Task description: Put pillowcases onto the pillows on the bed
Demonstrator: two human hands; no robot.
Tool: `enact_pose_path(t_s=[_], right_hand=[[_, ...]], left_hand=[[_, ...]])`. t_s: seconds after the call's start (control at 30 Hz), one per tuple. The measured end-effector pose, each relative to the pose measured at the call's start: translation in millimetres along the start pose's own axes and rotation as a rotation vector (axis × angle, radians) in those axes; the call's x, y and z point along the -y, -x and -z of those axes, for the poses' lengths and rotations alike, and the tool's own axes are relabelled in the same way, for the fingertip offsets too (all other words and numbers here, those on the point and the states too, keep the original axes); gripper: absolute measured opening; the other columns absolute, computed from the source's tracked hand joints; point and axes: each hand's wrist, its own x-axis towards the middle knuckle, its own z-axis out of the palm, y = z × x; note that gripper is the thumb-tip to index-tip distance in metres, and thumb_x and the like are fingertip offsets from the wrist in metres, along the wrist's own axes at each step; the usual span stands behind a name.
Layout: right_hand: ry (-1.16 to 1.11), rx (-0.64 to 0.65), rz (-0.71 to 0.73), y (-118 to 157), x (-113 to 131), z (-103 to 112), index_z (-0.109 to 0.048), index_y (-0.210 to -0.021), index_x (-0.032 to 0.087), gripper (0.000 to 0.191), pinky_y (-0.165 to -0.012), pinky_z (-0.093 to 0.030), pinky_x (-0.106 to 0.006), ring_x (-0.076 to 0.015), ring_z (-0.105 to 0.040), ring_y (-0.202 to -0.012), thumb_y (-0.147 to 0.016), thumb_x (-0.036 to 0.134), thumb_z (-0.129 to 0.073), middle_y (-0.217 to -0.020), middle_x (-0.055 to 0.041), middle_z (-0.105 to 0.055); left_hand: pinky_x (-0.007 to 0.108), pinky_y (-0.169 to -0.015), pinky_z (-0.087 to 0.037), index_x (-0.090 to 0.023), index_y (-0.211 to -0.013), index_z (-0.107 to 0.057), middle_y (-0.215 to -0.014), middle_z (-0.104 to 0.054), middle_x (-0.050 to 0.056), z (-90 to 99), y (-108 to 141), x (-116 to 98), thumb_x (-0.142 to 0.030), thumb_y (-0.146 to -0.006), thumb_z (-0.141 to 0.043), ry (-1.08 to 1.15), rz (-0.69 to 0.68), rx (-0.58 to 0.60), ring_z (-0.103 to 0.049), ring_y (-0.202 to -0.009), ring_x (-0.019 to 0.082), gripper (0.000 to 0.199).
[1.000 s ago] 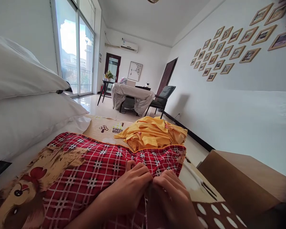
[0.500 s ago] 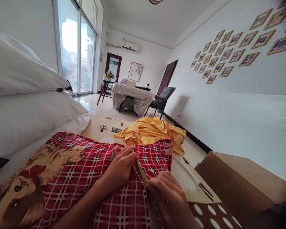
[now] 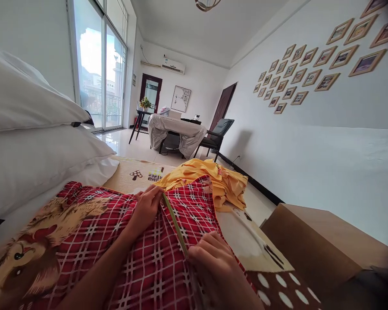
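Observation:
A red plaid cloth (image 3: 145, 254) with a cartoon animal print lies spread before me. A narrow green strip (image 3: 175, 221) runs along an edge or opening in it, between my two hands. At the strip's far end, my left hand (image 3: 147, 208) pinches the cloth with bent fingers. Closer to me and further right, my right hand (image 3: 215, 262) is closed at the strip's near end, fingers curled round the cloth edge. Beyond the plaid cloth lies a crumpled yellow cloth (image 3: 229, 183).
White pillows (image 3: 42, 150) are stacked at the left. A cardboard box (image 3: 317, 241) stands at the right beside the patterned bedding (image 3: 245, 241). Further back are a covered table (image 3: 174, 127), a dark chair (image 3: 220, 133) and a stool (image 3: 139, 125) with a plant.
My left hand has moved away from me and left, and my right hand slightly left. The distance between them is larger, with more green strip showing. The cloth's far right corner has shifted left.

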Motion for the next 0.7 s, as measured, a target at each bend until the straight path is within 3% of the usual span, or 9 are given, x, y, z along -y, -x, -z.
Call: enact_pose_path(t_s=[0.17, 0.4, 0.53, 0.57, 0.63, 0.7], right_hand=[[0.049, -0.007, -0.026, 0.5, 2.2, 1.7, -0.05, -0.079, 0.018, 0.018, -0.067, -0.035, -0.026, -0.0128, -0.044, -0.067, -0.093, 0.012, -0.041, -0.066, 0.0008, -0.052], [0.006, -0.107, -0.074, -3.8, 3.9, -5.9, -0.048, -0.082, 0.019, 0.015, -0.065, -0.038, -0.026, -0.0129, -0.046, -0.068, -0.094, 0.011, -0.041, -0.073, -0.0004, -0.055], [-0.046, -0.175, -0.092, -3.6, 3.1, -11.9, -0.048, -0.085, 0.019, 0.013, -0.063, -0.038, -0.026, -0.0125, -0.047, -0.068, -0.093, 0.011, -0.042, -0.073, -0.0005, -0.055], [-0.049, -0.19, -0.1, -3.5, 2.2, -13.1, -0.048, -0.085, 0.019, 0.013, -0.062, -0.038, -0.025, -0.0123, -0.047, -0.066, -0.093, 0.011, -0.042, -0.072, -0.0003, -0.054], [-0.055, -0.242, -0.112, -3.7, -0.2, -14.6, -0.047, -0.083, 0.019, 0.014, -0.06, -0.038, -0.025, -0.0119, -0.046, -0.065, -0.093, 0.01, -0.042, -0.071, -0.0001, -0.053], [-0.068, -0.3, -0.113, -4.2, -2.8, -15.2, -0.047, -0.082, 0.019, 0.014, -0.061, -0.039, -0.024, -0.0118, -0.048, -0.066, -0.092, 0.009, -0.043, -0.072, -0.0005, -0.053]], left_hand=[[0.035, -0.083, -0.039, -0.021, -0.083, -0.056, -0.088, -0.064, 0.004, -1.8, -12.7, 14.6, -0.035, -0.088, -0.036, -0.01, 0.064, -0.023, -0.058, -0.086, 0.021, 0.025], [0.037, -0.085, -0.042, -0.019, -0.084, -0.06, -0.091, -0.064, 0.005, -10.9, -16.4, 20.4, -0.033, -0.089, -0.038, -0.023, 0.033, 0.054, -0.058, -0.09, 0.022, 0.027], [0.038, -0.098, -0.038, -0.019, -0.1, -0.062, -0.112, -0.062, 0.007, 1.8, 1.5, -12.6, -0.022, -0.091, -0.036, 0.025, -0.142, 0.045, -0.054, -0.11, 0.02, 0.027], [0.038, -0.101, -0.035, -0.021, -0.103, -0.061, -0.117, -0.06, 0.006, 6.7, 9.9, -26.2, -0.019, -0.092, -0.035, 0.027, -0.203, 0.103, -0.052, -0.114, 0.019, 0.029], [0.036, -0.102, -0.034, -0.025, -0.109, -0.06, -0.118, -0.062, 0.002, 14.8, 28.4, -54.0, -0.015, -0.092, -0.036, 0.023, -0.301, 0.349, -0.054, -0.112, 0.016, 0.032], [0.034, -0.101, -0.034, -0.028, -0.118, -0.054, -0.115, -0.063, 0.0, 18.3, 44.1, -75.4, -0.013, -0.091, -0.039, 0.007, -0.337, 0.519, -0.056, -0.108, 0.015, 0.035]])
